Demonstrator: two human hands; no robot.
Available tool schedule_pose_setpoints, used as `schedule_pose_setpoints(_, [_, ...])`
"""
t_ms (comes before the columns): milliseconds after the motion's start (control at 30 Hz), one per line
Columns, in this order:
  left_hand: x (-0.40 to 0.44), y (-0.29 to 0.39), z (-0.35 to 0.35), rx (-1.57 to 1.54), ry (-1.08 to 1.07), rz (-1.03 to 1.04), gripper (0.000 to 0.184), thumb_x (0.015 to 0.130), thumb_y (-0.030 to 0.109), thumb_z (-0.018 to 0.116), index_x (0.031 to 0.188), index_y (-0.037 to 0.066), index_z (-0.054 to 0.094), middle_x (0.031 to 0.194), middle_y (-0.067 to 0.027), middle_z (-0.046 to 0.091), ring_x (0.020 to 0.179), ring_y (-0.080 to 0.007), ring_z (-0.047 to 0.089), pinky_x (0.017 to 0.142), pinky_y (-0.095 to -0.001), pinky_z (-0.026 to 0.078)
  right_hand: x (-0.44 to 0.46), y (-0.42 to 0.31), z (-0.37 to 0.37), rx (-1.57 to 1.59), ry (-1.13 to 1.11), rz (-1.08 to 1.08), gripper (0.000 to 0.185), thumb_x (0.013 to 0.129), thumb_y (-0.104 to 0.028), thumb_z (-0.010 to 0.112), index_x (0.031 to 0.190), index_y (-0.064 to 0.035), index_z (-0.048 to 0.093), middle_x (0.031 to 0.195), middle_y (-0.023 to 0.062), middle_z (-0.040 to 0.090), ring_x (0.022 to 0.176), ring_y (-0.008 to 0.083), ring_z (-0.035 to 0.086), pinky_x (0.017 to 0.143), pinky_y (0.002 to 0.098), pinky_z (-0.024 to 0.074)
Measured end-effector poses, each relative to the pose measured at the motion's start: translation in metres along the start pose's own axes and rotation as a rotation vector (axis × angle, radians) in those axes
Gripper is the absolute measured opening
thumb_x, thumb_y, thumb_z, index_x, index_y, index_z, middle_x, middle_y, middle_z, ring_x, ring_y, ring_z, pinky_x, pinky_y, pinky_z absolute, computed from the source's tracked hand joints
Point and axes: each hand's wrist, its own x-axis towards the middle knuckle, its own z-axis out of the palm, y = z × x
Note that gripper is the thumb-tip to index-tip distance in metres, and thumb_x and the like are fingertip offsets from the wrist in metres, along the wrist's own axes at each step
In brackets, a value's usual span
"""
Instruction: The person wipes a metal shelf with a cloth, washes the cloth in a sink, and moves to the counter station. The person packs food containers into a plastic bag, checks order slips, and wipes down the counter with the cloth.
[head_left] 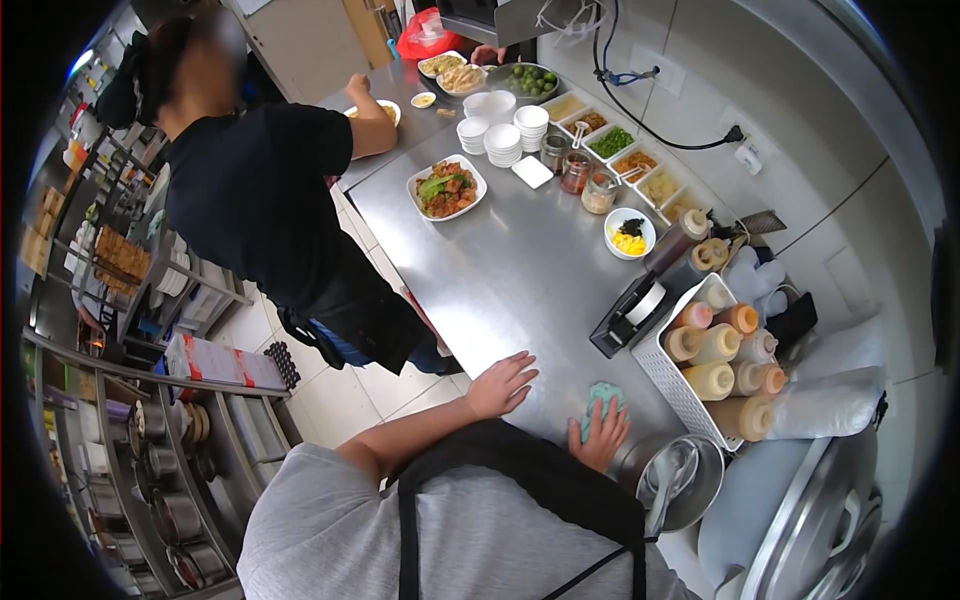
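My right hand (600, 437) lies on a green cloth (604, 400) on the steel counter (480, 290), its fingers spread and pressing on the cloth. Further left, at the counter's near edge, my left hand (503, 386) rests with fingers apart and nothing in it. Just right of my right hand stands a metal pot (712, 500) with ladles in it. Beyond the cloth is a black tape dispenser (628, 318), beside a white basket (680, 385) of sauce bottles. A square white plate of meat and greens (447, 190) sits farther up the counter.
Stacked white bowls (503, 140), a small bowl with yellow and black food (630, 234), spice jars (576, 172) and topping trays (612, 143) line the far side. A person in black (270, 200) stands at the left. Large lids (810, 510) lean at the lower right.
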Motion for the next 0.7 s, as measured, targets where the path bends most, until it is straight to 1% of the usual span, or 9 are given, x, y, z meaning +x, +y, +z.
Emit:
schedule_pose_setpoints(200, [0.0003, 0.0002, 0.0005, 0.013, -0.008, -0.002, 0.032, 0.075, 0.013, 0.057, 0.106, 0.006, 0.052, 0.116, -0.0119, 0.047, 0.112, -0.0273, 0.043, 0.087, -0.035, 0.039, 0.0011, -0.0012, -0.0012, -0.014, -0.012, 0.008, 0.054, 0.078, -0.037, 0.049, 0.123, -0.0068, 0.042, 0.13, 0.0194, 0.033, 0.119, 0.041, 0.03, 0.096, 0.054, 0.021])
schedule_pose_setpoints(300, [0.001, 0.0005, 0.0004, 0.002, -0.025, 0.003, 0.032, 0.076, 0.014, 0.055, 0.106, 0.004, 0.05, 0.117, -0.0135, 0.046, 0.113, -0.0275, 0.042, 0.09, -0.0355, 0.037, 0.0013, -0.0004, -0.0013, -0.006, -0.014, 0.006, 0.054, 0.078, -0.037, 0.049, 0.123, -0.0069, 0.042, 0.13, 0.0195, 0.033, 0.119, 0.0411, 0.03, 0.096, 0.0539, 0.021])
schedule_pose_setpoints(700, [0.0009, 0.001, -0.0005, -0.009, -0.021, -0.004, 0.03, 0.077, 0.014, 0.055, 0.106, 0.004, 0.051, 0.116, -0.0137, 0.046, 0.113, -0.0274, 0.042, 0.09, -0.0357, 0.037, 0.0017, -0.0002, -0.0018, -0.001, -0.022, 0.002, 0.053, 0.078, -0.035, 0.049, 0.122, -0.0066, 0.042, 0.131, 0.019, 0.033, 0.12, 0.0406, 0.029, 0.097, 0.0535, 0.0198])
